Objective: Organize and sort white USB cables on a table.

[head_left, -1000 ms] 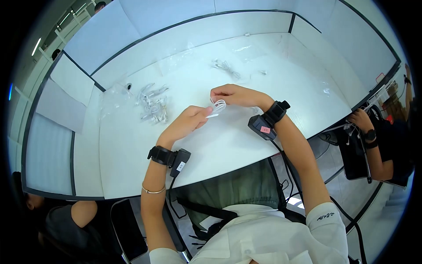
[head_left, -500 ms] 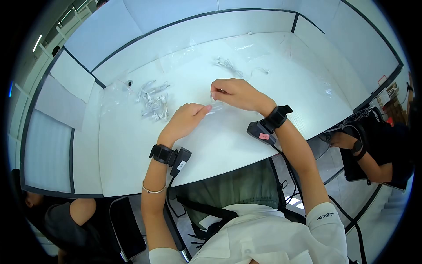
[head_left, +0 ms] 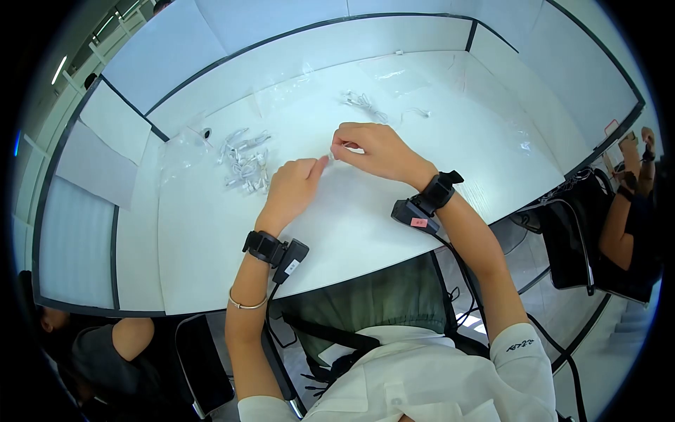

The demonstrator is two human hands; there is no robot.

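Note:
Above the middle of the white table, my left hand (head_left: pixel 292 184) is closed, its thumb and finger pinching one part of a thin white cable (head_left: pixel 332 156). My right hand (head_left: pixel 376 151) pinches the same piece just to the right, with fingertips almost touching the left ones. Most of the cable is hidden by the fingers. Beyond my left hand lies a heap of bundled white cables (head_left: pixel 247 165). Farther back, past my right hand, rests a looser bunch of white cables (head_left: pixel 364 104), with a short white cable (head_left: pixel 416 112) beside it.
Clear plastic film (head_left: pixel 184 151) lies at the table's left, and more runs along the back. Low white panels (head_left: pixel 316 42) with dark edging enclose the table (head_left: pixel 422 204). Other people sit at left and right; a co-worker's arm (head_left: pixel 619 218) shows at right.
Both hands have shifted slightly left and away from me, fingertips closer together. The white loops seen below the fingers no longer show. The co-worker at right has raised their arms.

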